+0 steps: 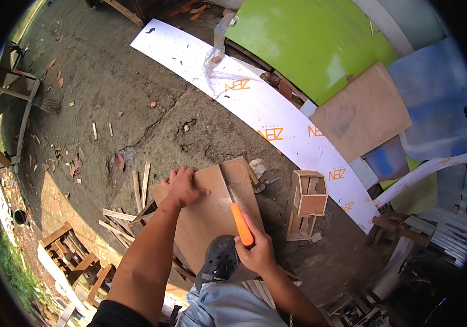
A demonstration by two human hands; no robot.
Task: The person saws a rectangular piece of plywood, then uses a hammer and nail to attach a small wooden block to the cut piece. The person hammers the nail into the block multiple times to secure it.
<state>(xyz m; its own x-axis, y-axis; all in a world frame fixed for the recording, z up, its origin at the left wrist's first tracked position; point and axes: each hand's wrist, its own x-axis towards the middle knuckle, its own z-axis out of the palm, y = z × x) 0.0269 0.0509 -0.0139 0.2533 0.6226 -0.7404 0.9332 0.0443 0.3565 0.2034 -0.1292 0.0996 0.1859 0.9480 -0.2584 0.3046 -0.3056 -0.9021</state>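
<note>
A brown plywood board (201,229) lies below me, raised on wood at its near side. My left hand (181,188) presses flat on its far left part, with the thumb stretched to the right. In my right hand (256,252) is the orange handle of a hand saw (241,223). The saw's thin blade points away from me, across the board toward its far edge, and meets the board along a line. A round outline is visible on the board right of the blade. My foot in a black clog (218,259) rests on the board between my arms.
Right of the board stands a small wooden frame box (313,204), near what looks like a hammer (257,185). Scrap wood strips (119,223) lie at the left. A long white printed sheet (293,147) and a green panel (310,43) cover the far right ground.
</note>
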